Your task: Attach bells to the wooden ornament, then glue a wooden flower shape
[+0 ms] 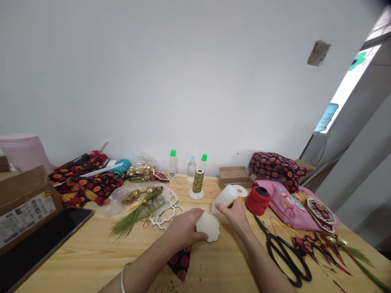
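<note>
My left hand (185,226) pinches a pale scalloped piece (209,228) between thumb and fingers, just above the table. Below that hand, a dark fabric piece with a red and gold print (182,262) lies partly hidden. My right hand (235,215) is closed around a tilted white bottle (225,196), whose near end is close to the scalloped piece; I cannot tell whether they touch. Thin white scalloped frames (166,215) lie left of my left hand. A red thread cone (258,201) stands right of my right hand.
Black scissors (287,256) lie at right, beside fabric scraps (305,248) and a pink bag (287,203). An olive thread spool (198,182) and green-capped bottles (172,162) stand at the back. Green tassels (134,219) and a dark tablet (45,248) are at left.
</note>
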Demonstrator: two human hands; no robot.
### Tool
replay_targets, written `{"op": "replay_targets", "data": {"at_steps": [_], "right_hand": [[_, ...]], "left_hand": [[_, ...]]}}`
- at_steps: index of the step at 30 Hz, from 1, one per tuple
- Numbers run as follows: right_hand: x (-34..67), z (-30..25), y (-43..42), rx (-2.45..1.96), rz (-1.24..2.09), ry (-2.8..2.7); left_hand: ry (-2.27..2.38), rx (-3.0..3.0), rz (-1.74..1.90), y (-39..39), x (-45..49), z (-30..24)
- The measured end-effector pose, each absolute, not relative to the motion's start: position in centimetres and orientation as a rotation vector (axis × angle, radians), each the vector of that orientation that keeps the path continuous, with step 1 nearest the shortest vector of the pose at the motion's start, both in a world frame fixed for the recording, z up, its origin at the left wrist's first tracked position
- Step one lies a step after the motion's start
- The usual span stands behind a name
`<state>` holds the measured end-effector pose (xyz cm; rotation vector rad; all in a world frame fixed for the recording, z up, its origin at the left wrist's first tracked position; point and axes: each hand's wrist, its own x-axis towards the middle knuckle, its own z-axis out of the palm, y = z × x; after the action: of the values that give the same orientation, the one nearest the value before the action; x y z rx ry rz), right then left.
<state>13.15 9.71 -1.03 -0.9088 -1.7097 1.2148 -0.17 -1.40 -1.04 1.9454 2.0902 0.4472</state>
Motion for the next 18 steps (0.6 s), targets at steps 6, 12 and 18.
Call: {"op": "replay_targets", "data": {"at_steps": [6,12,18], "right_hand": [[12.9,-0.9,9.3,-0.892,1.243,-1.806],[12.7,-2.0,9.8,-0.836,1.273,-1.856],[12.5,-0.8,10.5,-0.920,1.181,-1.950]], "left_hand": [[2.113,1.939,0.410,-1.7,0.2,-0.9],[2.099,1.956,0.370,-1.7,0.5,-0.6],[2.086,1.965,0.364,-1.7,0.3,-1.0]]}}
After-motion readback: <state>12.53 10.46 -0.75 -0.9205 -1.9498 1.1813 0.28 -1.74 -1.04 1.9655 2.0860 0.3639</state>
